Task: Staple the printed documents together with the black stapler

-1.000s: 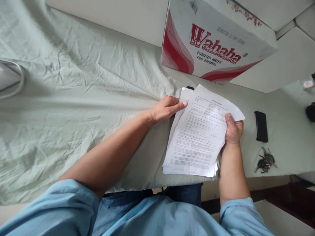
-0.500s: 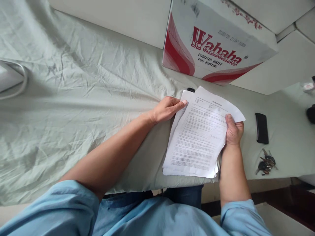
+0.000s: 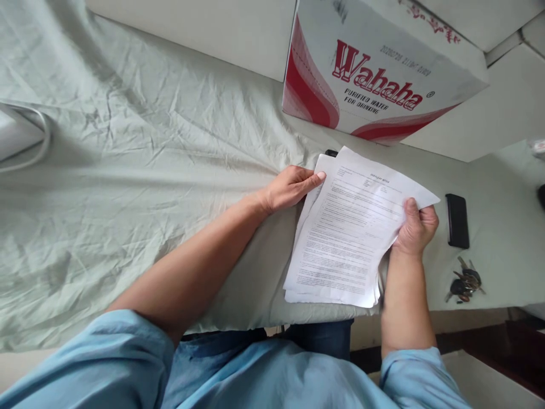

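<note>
Several printed sheets of paper (image 3: 340, 244) lie in a loose stack before me, a page of small text on top. My left hand (image 3: 292, 187) pinches the stack's upper left edge, thumb on top and fingers hidden underneath. At the upper right, my right hand (image 3: 415, 227) grips the edge of the top sheet between thumb and curled fingers, and that corner bends outward. How many sheets each hand grips I cannot tell. A small black object (image 3: 331, 153) pokes out behind the stack's top edge, mostly covered.
A white and red water carton (image 3: 370, 74) stands behind the papers. To the right lie a black phone (image 3: 457, 221) and a bunch of keys (image 3: 466, 282). Wrinkled pale green cloth (image 3: 162, 147) covers the table. A white object with a cable (image 3: 19, 136) sits at the far left.
My right hand has shifted a little to the right, drawing the top sheet's upper right corner outward. The left hand has hardly moved.
</note>
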A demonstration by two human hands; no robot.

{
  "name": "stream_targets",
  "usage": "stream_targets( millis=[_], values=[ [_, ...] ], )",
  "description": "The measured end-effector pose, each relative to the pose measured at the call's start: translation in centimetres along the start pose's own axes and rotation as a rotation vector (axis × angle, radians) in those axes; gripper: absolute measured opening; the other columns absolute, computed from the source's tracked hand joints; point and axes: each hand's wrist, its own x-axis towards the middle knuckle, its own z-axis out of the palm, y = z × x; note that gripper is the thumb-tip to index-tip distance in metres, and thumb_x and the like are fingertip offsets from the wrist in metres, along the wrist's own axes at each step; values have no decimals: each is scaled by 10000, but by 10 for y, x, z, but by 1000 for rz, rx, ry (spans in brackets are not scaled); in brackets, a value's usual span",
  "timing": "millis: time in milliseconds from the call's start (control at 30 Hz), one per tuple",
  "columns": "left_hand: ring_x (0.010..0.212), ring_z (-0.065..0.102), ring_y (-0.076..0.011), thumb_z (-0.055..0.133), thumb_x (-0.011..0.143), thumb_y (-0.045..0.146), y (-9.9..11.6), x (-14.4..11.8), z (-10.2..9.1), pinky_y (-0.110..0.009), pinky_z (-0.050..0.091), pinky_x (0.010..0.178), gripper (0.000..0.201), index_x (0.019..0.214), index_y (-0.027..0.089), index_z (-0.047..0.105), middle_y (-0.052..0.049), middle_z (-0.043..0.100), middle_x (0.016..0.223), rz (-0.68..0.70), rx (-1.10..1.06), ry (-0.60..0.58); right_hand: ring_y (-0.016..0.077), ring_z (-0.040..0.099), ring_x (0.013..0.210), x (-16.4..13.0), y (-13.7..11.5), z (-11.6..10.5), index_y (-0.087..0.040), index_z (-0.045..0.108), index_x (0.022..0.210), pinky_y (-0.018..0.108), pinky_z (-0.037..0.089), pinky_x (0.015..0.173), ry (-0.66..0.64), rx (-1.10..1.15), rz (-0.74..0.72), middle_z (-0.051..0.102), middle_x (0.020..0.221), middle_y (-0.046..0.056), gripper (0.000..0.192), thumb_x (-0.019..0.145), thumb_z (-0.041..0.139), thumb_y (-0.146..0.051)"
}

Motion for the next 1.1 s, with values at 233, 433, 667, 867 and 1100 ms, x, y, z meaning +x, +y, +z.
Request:
stream_targets(
  millis=[233,433,667,867,1100],
  values=[
    [599,249,-125,548,981,914,3,-1,0,-332,217,526,777,646,259,300,38,261,618,26,46,-35,248,796,921,-8,-7,1,-210,800,883,454,672,1002,-19,-57,-32,786,858,-1,429,701,997,-544],
    [599,265,-135,533,997,904,1,0,0,-339,227,526,766,652,257,309,25,294,606,28,37,-27,253,771,909,-4,-9,0,-238,775,898,476,663,1006,71,-16,-114,724,830,-24,478,671,993,-598],
    [600,240,-125,546,998,897,2,0,1,-343,211,539,765,659,261,291,39,256,635,21,18,-50,280,768,937,0,-13,-2,-242,808,802,534,625,1105,102,-39,-170,700,757,-25,448,657,989,-625],
    [608,215,-125,547,1000,893,4,-1,1,-344,197,541,760,663,265,282,41,233,657,11,21,-51,281,762,896,-8,-15,4,-294,783,701,498,658,1036,47,-87,-150,715,713,-18,391,675,1001,-617],
    [616,232,-131,539,989,914,4,-1,1,-332,211,542,770,662,257,307,35,249,650,33,22,-57,282,790,998,-14,-15,9,-243,829,823,479,658,1029,13,-76,-92,764,800,-3,384,720,984,-578]
  ],
)
